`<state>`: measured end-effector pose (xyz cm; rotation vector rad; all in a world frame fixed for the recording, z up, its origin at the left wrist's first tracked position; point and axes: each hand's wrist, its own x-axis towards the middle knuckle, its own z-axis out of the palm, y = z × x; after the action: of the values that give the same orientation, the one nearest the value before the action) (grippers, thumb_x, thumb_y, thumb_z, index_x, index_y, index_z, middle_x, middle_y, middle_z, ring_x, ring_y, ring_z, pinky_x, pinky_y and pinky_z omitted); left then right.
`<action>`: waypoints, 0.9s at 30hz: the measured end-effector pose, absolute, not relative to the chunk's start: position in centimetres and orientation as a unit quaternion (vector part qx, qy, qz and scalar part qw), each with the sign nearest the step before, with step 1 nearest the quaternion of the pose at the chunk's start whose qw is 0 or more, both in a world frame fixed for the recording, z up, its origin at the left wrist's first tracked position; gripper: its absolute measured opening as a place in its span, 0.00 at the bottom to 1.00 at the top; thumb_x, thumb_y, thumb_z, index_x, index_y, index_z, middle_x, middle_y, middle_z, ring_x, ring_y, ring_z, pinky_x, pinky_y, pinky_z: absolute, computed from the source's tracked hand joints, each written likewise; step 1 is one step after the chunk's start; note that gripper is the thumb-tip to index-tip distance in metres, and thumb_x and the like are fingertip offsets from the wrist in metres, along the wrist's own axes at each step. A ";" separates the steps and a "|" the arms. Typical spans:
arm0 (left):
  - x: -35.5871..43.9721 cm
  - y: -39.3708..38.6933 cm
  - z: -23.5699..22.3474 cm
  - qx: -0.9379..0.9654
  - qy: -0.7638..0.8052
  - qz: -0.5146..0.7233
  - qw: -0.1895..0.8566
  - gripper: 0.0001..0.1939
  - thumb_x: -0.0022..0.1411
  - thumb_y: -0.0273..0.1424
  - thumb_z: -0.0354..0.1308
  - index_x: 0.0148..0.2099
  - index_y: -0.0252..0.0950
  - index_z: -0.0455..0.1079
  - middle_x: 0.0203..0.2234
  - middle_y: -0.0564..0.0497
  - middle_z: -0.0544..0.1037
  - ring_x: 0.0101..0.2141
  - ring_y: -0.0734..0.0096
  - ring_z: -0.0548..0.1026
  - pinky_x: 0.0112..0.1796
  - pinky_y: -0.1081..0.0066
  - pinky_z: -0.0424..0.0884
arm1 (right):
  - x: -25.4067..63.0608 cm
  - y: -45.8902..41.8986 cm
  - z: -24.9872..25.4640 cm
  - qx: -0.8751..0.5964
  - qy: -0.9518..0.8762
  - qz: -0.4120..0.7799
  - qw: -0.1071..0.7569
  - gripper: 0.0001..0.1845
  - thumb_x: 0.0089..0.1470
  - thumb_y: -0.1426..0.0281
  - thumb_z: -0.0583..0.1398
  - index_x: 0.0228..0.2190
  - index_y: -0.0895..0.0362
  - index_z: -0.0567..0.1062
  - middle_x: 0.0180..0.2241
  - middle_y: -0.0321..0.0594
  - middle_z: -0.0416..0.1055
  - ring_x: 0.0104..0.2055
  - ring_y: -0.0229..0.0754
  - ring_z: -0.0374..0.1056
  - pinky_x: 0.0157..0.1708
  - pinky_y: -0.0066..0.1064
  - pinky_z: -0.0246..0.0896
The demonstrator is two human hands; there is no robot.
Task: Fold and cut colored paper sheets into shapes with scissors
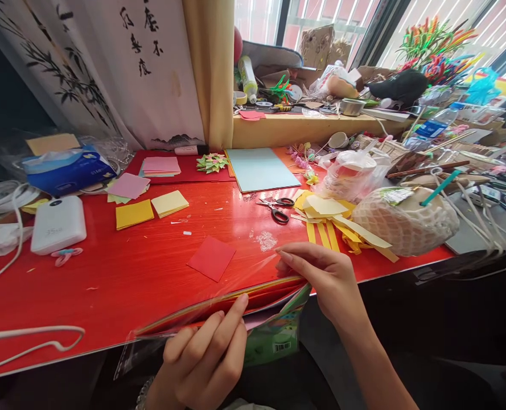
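Note:
A clear plastic packet of coloured paper sheets lies tilted at the front edge of the red table. My left hand grips the packet from below, fingers curled round its near side. My right hand pinches the packet's open end at its right, fingers closed on the plastic and the sheets' edge. A single red paper square lies flat on the table just beyond the packet.
Scissors, yellow paper strips, a netted round object, a light blue sheet, small stacks of yellow and pink paper, a white power bank, a tissue pack and white cables lie around. The windowsill is cluttered.

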<state>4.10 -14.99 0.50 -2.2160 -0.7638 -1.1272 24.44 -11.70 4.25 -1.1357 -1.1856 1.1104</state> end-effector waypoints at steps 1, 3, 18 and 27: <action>4.1 -15.1 0.5 -0.820 -0.287 -0.421 0.261 0.05 0.54 0.20 0.60 0.33 0.33 0.69 0.39 0.52 0.79 0.35 0.76 0.70 0.34 0.70 0.57 | 24.4 -11.7 4.3 -0.481 -0.500 0.468 0.547 0.05 0.49 0.68 0.62 0.31 0.54 0.78 0.25 0.35 0.74 0.28 0.36 0.72 0.30 0.25 0.68; 4.2 -15.4 0.7 -0.820 -0.290 -0.427 0.249 0.05 0.54 0.19 0.59 0.33 0.33 0.69 0.35 0.52 0.80 0.36 0.76 0.71 0.34 0.70 0.57 | 24.4 -11.7 4.3 -0.485 -0.501 0.465 0.545 0.05 0.49 0.68 0.63 0.31 0.54 0.78 0.25 0.35 0.74 0.28 0.36 0.72 0.31 0.25 0.68; 4.4 -15.0 0.3 -0.823 -0.304 -0.423 0.225 0.02 0.58 0.23 0.57 0.35 0.32 0.68 0.44 0.48 0.76 0.39 0.75 0.74 0.37 0.70 0.56 | 24.4 -11.7 4.4 -0.493 -0.501 0.458 0.545 0.05 0.49 0.68 0.63 0.30 0.54 0.78 0.24 0.35 0.75 0.27 0.35 0.72 0.30 0.23 0.67; 4.4 -15.0 -0.2 -0.815 -0.310 -0.435 0.222 0.02 0.58 0.23 0.57 0.35 0.33 0.69 0.43 0.50 0.77 0.38 0.74 0.73 0.35 0.69 0.56 | 24.4 -11.6 4.4 -0.486 -0.508 0.455 0.547 0.04 0.49 0.69 0.63 0.30 0.53 0.78 0.24 0.34 0.74 0.27 0.34 0.71 0.29 0.22 0.67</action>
<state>4.42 -15.04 -0.18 -2.2524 -0.8563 -1.2026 24.41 -11.64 4.39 -1.1520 -1.2030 1.0776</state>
